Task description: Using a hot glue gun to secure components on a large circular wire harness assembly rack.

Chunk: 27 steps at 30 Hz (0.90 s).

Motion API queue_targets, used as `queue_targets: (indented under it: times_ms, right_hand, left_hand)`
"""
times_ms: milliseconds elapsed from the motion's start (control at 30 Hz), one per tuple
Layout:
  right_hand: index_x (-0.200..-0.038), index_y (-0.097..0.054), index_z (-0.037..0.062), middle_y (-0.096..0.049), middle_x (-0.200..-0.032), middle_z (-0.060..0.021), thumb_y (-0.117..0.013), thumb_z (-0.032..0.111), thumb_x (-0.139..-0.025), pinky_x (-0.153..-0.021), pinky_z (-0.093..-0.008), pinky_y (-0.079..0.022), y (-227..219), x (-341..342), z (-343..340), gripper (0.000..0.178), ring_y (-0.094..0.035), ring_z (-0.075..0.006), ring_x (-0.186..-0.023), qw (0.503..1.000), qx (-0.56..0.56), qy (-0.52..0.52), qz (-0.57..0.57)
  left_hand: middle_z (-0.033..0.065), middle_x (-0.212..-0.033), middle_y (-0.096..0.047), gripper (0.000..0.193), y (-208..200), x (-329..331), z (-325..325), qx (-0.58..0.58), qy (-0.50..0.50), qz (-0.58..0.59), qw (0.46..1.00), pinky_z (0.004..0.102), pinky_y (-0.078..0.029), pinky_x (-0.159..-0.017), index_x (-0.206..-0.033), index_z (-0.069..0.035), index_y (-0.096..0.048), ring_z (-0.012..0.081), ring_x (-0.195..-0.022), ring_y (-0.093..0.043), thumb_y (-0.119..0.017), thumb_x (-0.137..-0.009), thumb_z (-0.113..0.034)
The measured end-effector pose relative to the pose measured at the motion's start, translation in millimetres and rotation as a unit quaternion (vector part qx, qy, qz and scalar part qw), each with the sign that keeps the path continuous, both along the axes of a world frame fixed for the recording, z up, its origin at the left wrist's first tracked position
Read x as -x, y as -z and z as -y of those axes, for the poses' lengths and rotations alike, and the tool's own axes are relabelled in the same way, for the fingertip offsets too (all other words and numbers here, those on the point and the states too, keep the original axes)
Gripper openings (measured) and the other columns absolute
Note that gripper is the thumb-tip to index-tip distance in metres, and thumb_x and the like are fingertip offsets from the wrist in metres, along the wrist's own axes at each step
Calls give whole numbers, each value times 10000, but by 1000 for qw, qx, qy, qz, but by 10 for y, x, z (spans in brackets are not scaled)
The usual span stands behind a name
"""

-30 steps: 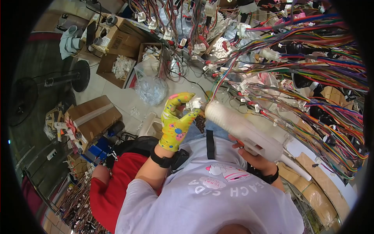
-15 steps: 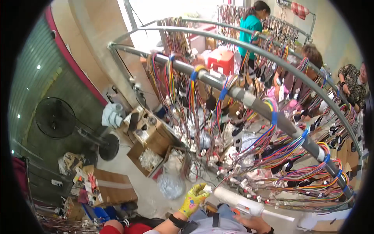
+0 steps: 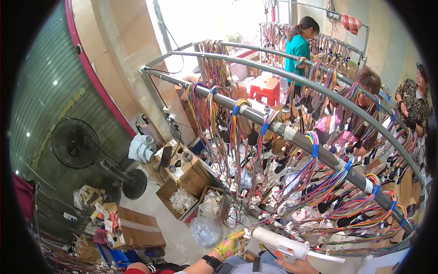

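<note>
Boxes (image 3: 167, 189) stand on pale floor (image 3: 175, 230) beyond the glue gun (image 3: 283, 243).

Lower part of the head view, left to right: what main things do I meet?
Brown taped cardboard box, clear crumpled plastic bag, yellow-gloved left hand, small white connector, white gun-shaped tool.

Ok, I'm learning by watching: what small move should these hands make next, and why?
Probably a slight nudge of the glue gun with the right hand to line up its tip, while the gloved left hand holds the white plug steady. The tip sits right by the plug, and the picture is too small to show whether they touch.
</note>
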State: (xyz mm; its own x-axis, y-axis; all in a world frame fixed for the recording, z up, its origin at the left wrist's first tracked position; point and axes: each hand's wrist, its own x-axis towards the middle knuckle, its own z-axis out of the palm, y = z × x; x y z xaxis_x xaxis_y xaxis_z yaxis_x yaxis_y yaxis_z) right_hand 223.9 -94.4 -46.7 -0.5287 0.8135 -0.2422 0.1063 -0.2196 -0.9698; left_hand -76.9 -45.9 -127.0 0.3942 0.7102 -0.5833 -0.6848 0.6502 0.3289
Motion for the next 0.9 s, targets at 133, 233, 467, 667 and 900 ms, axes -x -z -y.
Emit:
queue_targets:
  times_ms: [133, 233, 467, 667, 900]
  right_hand:
    - [-1443, -262, 48, -397, -1406, -141, -589, -72, -831, -1049, -359, -363, 114, -19, 16, 704, -430, -241, -1270, 1000, 14, 4, -2]
    - [-1440, -275, 54, -410, -1397, -139, -598, -56, -837, -1029, -364, -387, -94, -3, -15, 693, -456, -233, -1246, 999, -24, -3, -29]
    - [-1362, -376, 16, -556, -1235, -130, -652, 24, -823, -899, -340, -515, -993, 232, -247, 606, -555, -220, -1145, 998, 55, 14, -26]
    - [-1374, -351, 13, -503, -1289, -137, -660, 9, -815, -885, -352, -531, -801, 150, -228, 638, -545, -244, -1161, 999, -38, -19, -8]
    - [-1384, -336, 14, -493, -1304, -141, -637, -6, -827, -892, -353, -524, -669, 87, -137, 633, -523, -237, -1193, 999, 33, -14, -23]
  left_hand:
    - [23, -1035, -606, 261, -61, -10, 5, 32, -1, 21, 999, 286, -465, -761, -1131, -108, -578, 157, -929, -568, -587, -892, -213]
    - [18, -994, -596, 230, -184, -35, -28, 46, 22, 15, 999, 290, -467, -731, -1092, -118, -594, 152, -889, -562, -596, -885, -216]
    - [36, -856, -595, 172, 175, -21, -7, 73, 13, 77, 994, 325, -477, -672, -1003, -110, -601, 171, -762, -567, -597, -879, -229]
    - [81, -780, -616, 191, 223, -61, -85, 114, 8, 109, 987, 366, -491, -644, -977, -77, -593, 215, -666, -580, -583, -885, -244]
    - [35, -782, -639, 137, 80, -114, -64, 91, 3, 56, 994, 270, -475, -546, -934, -97, -622, 156, -629, -574, -563, -899, -216]
